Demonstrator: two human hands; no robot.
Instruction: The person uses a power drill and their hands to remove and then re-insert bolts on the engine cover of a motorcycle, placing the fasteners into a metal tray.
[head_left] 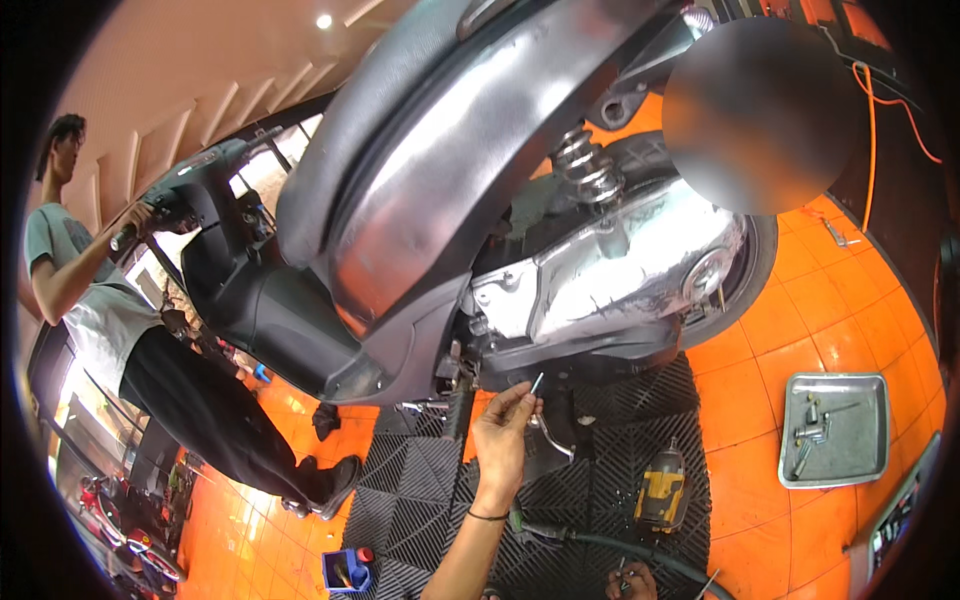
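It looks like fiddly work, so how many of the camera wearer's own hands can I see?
2: the left hand, below centre, pinching a thin metal piece; the right hand, at the lower edge, partly cut off.

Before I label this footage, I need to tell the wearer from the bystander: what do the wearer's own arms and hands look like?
The left hand is ungloved, with a thin dark band around the wrist; the visible forearm has no sleeve. The right hand looks ungloved too, but it shows only partly, at the lower edge.
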